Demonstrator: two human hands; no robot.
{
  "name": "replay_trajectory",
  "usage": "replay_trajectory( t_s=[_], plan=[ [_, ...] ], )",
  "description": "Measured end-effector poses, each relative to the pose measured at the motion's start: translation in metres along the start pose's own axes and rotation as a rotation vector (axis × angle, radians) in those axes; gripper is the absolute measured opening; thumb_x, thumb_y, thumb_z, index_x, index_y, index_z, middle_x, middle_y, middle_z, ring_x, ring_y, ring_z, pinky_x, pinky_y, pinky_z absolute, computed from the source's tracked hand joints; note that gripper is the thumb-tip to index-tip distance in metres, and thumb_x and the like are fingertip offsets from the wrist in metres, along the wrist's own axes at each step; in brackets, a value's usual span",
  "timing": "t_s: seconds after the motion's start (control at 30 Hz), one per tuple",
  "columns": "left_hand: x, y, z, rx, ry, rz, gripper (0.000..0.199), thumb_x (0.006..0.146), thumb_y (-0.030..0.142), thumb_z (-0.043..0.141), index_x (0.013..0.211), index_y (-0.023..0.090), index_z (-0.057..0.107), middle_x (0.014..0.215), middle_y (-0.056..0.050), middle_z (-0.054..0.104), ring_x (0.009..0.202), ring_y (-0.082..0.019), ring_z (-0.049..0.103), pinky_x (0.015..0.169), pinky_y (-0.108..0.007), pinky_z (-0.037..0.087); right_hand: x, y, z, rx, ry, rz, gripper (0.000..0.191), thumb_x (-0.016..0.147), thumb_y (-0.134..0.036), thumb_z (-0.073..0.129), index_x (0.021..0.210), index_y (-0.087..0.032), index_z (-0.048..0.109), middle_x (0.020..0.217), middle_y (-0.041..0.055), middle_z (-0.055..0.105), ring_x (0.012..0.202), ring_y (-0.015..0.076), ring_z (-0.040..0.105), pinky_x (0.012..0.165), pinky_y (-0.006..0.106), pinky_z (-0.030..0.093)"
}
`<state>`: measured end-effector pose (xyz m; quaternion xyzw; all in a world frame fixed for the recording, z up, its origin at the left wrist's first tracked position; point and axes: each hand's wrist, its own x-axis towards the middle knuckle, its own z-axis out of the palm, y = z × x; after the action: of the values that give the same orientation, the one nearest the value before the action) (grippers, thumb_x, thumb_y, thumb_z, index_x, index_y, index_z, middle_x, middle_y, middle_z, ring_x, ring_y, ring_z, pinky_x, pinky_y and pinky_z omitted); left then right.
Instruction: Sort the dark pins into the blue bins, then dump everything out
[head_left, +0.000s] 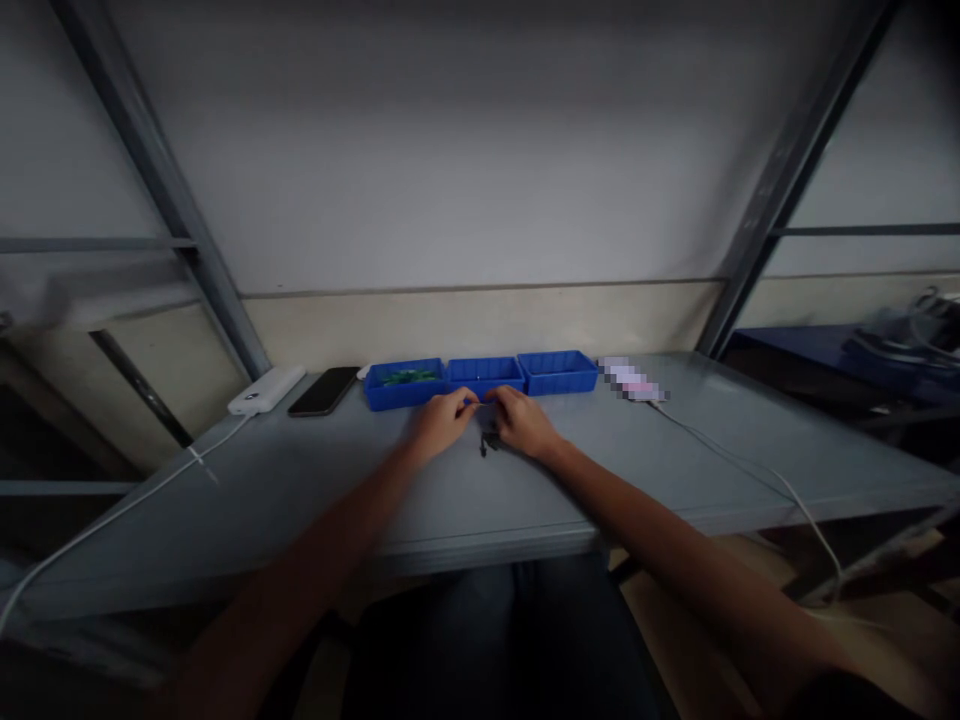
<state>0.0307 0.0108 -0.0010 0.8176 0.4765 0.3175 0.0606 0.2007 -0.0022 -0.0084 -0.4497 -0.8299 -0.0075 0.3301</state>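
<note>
My left hand (445, 420) and my right hand (525, 422) meet over the table, in front of the middle blue bin (486, 366). Thumb and fingers are pinched together on both. A tiny thin piece seems to span the gap between the fingertips, too small to name. Just below my right hand lie a few small black parts (484, 448) on the tabletop, partly hidden by it. Green pieces (409, 377) fill some of the left blue bin (405, 397). Little shows inside the middle bin except small specks. The right blue bin (559, 382) stands beside it.
On the grey table (300, 500), a white power bank (268, 390) with a cable and a dark phone (325, 391) lie at the left. A blurred-out phone-like object (634, 381) with a white cable (720, 452) lies at the right. Metal posts flank the back wall.
</note>
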Motion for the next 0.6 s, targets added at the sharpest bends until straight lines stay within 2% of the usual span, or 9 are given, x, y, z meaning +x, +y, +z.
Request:
replay_trajectory(
  t_s=[0.23,0.47,0.6],
  plan=[
    [0.001,-0.002,0.001,0.037,0.042,0.001,0.026,0.083,0.036,0.042,0.089,0.019,0.061,0.059,0.000,0.058,0.053,-0.011,0.048,0.052,-0.021,0.029,0.002,0.008,-0.008,-0.034,0.018,0.113,0.015,0.081,-0.021,0.044,0.086,-0.016,0.058,0.086,0.0067,0.061,0.077,0.0143,0.053,0.070,0.024,0.037],
    [0.000,-0.004,0.003,0.032,0.038,-0.002,0.026,0.084,0.036,0.040,0.089,0.019,0.061,0.061,0.000,0.059,0.053,-0.011,0.048,0.052,-0.021,0.028,0.002,0.009,-0.010,0.000,-0.020,0.084,0.017,0.077,-0.015,0.044,0.086,-0.016,0.058,0.083,0.0053,0.062,0.071,0.0125,0.052,0.065,0.022,0.035],
    [-0.001,-0.006,0.004,0.031,0.000,0.003,0.025,0.083,0.035,0.041,0.089,0.021,0.061,0.062,0.000,0.059,0.053,-0.011,0.048,0.051,-0.021,0.027,0.001,0.006,-0.012,-0.031,-0.053,0.102,0.017,0.076,-0.017,0.044,0.084,-0.016,0.059,0.082,0.0055,0.063,0.073,0.0131,0.053,0.065,0.022,0.035]
  ],
)
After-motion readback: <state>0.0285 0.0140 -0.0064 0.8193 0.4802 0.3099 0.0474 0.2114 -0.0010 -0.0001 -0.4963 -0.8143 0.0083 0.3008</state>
